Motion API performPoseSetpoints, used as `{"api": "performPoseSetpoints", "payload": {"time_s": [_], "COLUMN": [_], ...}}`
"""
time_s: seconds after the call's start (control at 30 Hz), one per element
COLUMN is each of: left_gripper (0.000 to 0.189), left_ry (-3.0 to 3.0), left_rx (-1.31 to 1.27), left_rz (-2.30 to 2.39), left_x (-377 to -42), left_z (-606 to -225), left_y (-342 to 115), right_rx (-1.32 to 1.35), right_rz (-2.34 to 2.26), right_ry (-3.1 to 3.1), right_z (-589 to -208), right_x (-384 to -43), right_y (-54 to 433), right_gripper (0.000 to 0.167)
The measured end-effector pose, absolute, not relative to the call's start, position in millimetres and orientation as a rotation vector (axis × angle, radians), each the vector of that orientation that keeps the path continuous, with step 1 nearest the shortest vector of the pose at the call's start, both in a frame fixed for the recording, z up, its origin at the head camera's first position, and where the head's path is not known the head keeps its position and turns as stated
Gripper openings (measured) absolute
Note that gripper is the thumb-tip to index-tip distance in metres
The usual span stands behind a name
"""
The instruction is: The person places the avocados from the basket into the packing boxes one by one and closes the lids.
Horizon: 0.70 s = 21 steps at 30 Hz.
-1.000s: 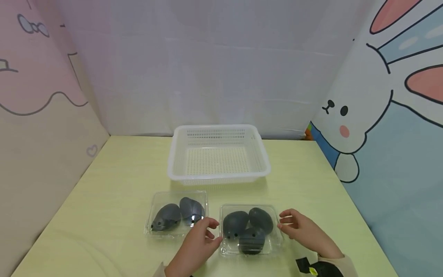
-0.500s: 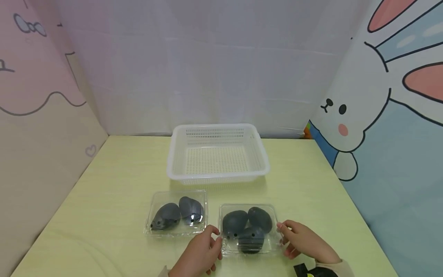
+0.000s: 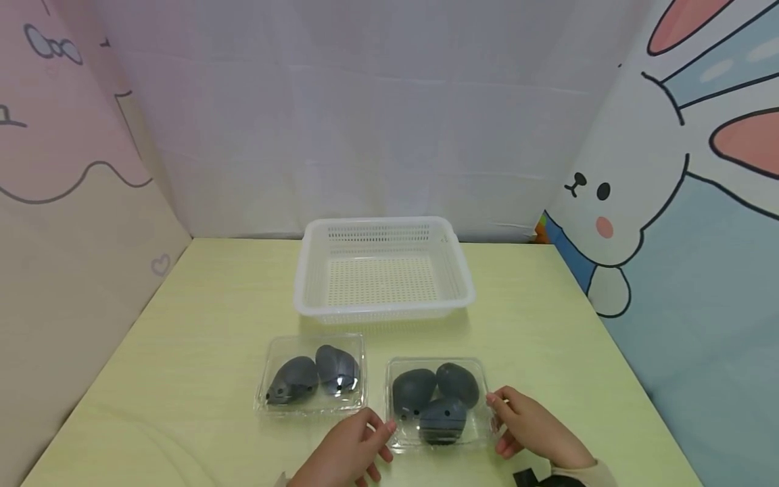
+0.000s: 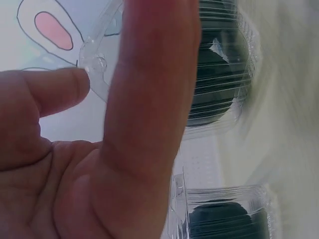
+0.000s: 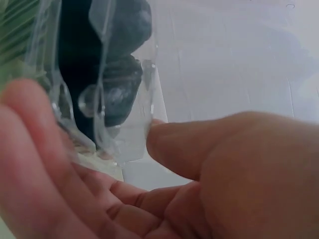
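Note:
A clear plastic box [image 3: 404, 438] with three dark grey, egg-shaped objects with small black dots stands between my hands. At its left side is my left hand [image 3: 349, 446], the thumb touching the lid's edge near the front corner. In the left wrist view a straight finger crosses in front of the box. My right hand [image 3: 532, 425] holds the box's right edge, thumb at the lid and curled fingers lower down; their exact contact is hard to make out. To the left lies a second clear box [image 3: 264, 392] with two similar objects, a mouse-like shape [image 3: 293, 380] among them.
Behind the two boxes stands a white perforated basket [image 3: 389, 310] on the yellow table [image 3: 231, 297]. A white sheet [image 3: 377, 122] hangs at the back. Side panels carry drawings, with a rabbit [image 3: 633, 223] on the right.
My left hand has moved down along the near box's left side, its thumb now at the front corner. The right hand has turned so its thumb lies uppermost at the box's edge.

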State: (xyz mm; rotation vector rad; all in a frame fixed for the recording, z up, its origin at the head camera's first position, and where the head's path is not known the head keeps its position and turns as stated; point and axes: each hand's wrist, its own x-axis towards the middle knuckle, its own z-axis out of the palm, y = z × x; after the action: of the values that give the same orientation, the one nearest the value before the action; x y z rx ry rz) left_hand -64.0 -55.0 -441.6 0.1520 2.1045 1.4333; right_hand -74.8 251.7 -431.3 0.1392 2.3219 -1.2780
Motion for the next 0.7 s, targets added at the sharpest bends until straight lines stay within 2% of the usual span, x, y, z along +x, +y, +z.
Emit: {"api": "performPoseSetpoints", "payload": {"time_s": [0.27, 0.53, 0.7], "left_gripper": [0.027, 0.021, 0.018], "left_ry": [2.087, 1.923, 1.860], "left_rx": [0.193, 0.098, 0.075], "left_rz": [1.494, 1.660, 1.720], "left_x": [-62.4, -61.8, -61.6], "left_z": [-453.5, -456.8, -456.5], "left_y": [-54.7, -47.9, -46.4], "right_rx": [0.104, 0.086, 0.008], "right_rz": [-1.354, -1.378, -1.343], "right_ry": [2.267, 2.194, 2.115], "right_z": [-432.6, -432.9, -427.4], "right_x": [-72.6, -69.3, -67.4], "right_y": [253.3, 260.8, 267.2], "right_gripper": [0.051, 0.051, 0.058]}}
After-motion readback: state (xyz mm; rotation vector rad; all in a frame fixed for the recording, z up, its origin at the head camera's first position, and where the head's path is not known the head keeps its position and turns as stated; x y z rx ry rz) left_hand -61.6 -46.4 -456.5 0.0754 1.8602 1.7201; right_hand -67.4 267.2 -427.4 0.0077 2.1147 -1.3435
